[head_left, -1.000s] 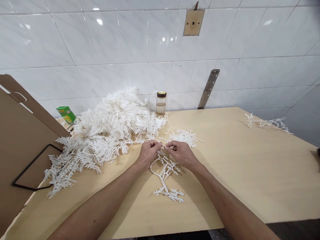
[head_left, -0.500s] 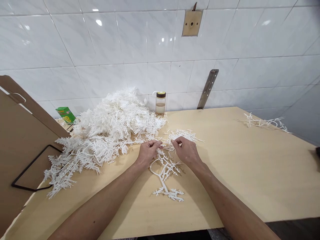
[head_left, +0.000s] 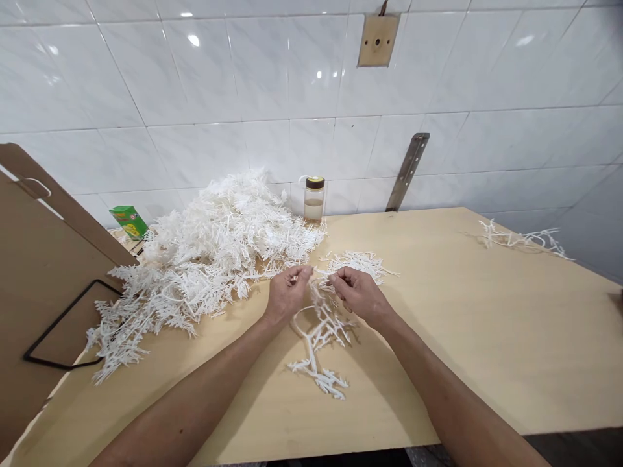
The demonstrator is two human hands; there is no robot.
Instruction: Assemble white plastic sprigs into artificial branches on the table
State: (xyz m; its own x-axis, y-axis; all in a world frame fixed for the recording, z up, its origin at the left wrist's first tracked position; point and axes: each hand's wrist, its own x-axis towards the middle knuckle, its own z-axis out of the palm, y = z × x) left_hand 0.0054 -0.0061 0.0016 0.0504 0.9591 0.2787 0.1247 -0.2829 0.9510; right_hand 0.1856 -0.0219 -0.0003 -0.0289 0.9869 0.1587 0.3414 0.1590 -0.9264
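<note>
A white plastic branch (head_left: 311, 347) with forked twigs hangs below my hands, over the tabletop. My left hand (head_left: 288, 293) is closed in a pinch at the branch's upper end. Opposite it, my right hand (head_left: 357, 295) has thumb and forefinger pinched together beside the upper twigs; what exactly sits between those fingertips is too small to make out. Just behind the hands lies a small heap of white twig pieces (head_left: 363, 263). A large pile of white plastic branches (head_left: 219, 240) spreads to the left of my left hand.
A bottle (head_left: 314, 202) with a dark lid stands behind the pile, against the tiled wall. A green box (head_left: 129, 222) is at the back left, near a cardboard box (head_left: 53, 272). Another white branch (head_left: 525, 239) lies at the far right of the wooden table (head_left: 487, 344). A metal bracket (head_left: 407, 172) leans on the wall.
The lower end of the branch has swung a little to the left. My right hand has shifted slightly left, and its fingers have curled more.
</note>
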